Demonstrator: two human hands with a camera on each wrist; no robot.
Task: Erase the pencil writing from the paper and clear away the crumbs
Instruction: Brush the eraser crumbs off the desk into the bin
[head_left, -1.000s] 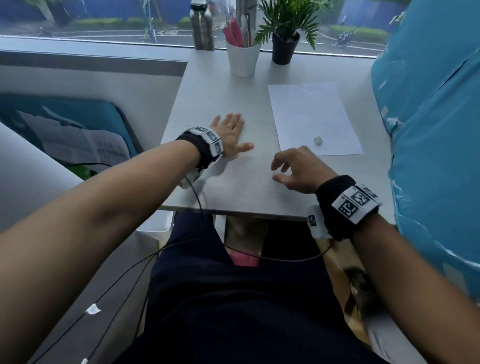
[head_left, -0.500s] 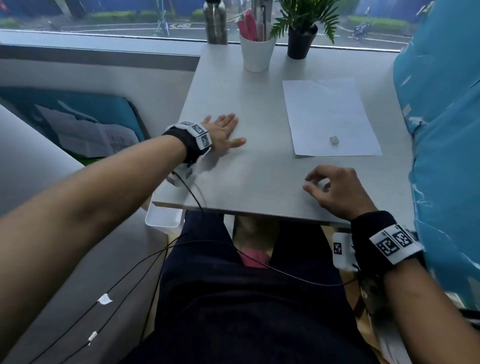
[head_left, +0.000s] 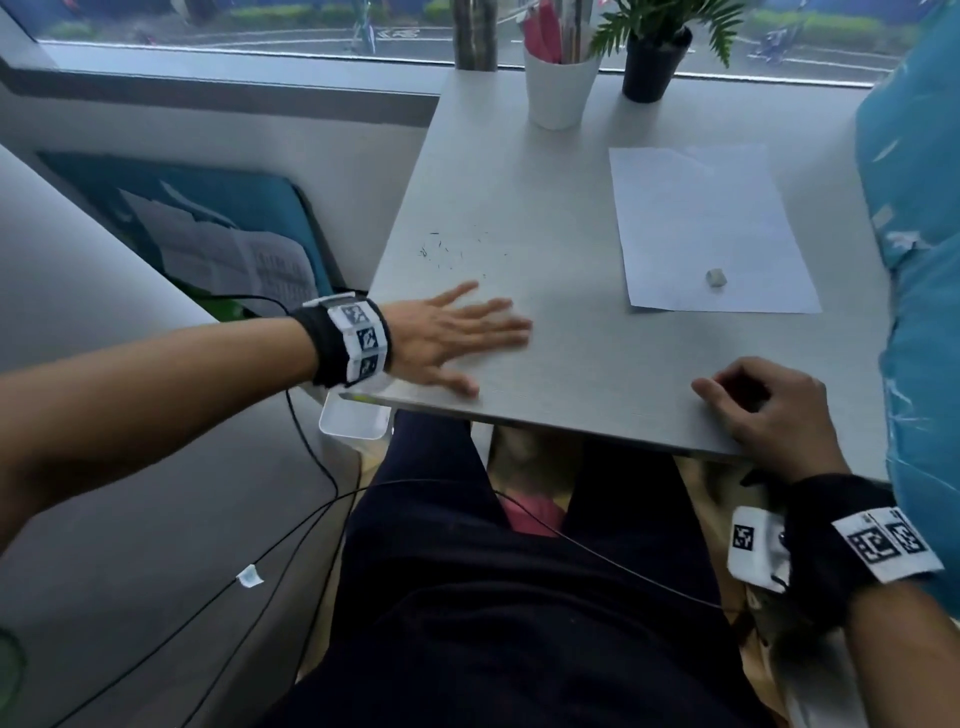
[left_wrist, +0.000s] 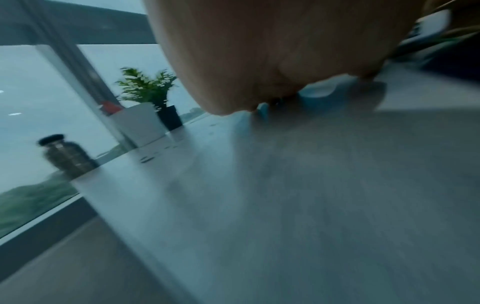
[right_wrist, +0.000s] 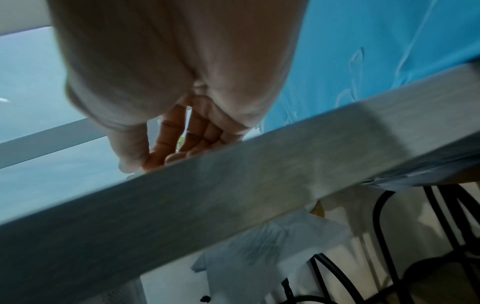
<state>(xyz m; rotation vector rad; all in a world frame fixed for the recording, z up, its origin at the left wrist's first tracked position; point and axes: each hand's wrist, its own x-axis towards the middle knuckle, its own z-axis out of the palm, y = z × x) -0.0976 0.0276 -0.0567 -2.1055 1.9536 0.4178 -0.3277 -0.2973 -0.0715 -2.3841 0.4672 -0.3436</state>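
A white paper (head_left: 701, 223) lies on the right half of the grey table (head_left: 571, 364), with a small grey-white eraser (head_left: 716, 277) near the paper's lower edge. Dark eraser crumbs (head_left: 449, 249) are scattered on the table's left side. My left hand (head_left: 467, 338) lies flat on the table just in front of the crumbs, fingers straight and pointing right; the left wrist view is blurred and shows only its palm (left_wrist: 259, 51) over the tabletop. My right hand (head_left: 748, 405) rests at the table's front right edge, fingers (right_wrist: 182, 144) loosely curled, holding nothing I can see.
A white tray (head_left: 353, 421) sticks out below the table's front left corner, under my left wrist. A metal bottle (head_left: 475, 31), a white cup (head_left: 558, 88) of pens and a potted plant (head_left: 652, 67) stand along the window. A blue plastic-covered bulk (head_left: 919, 260) borders the table's right side.
My left hand slid back toward the table's front edge and turned to point right, uncovering the crumbs behind it. My right hand drew back to the front right edge.
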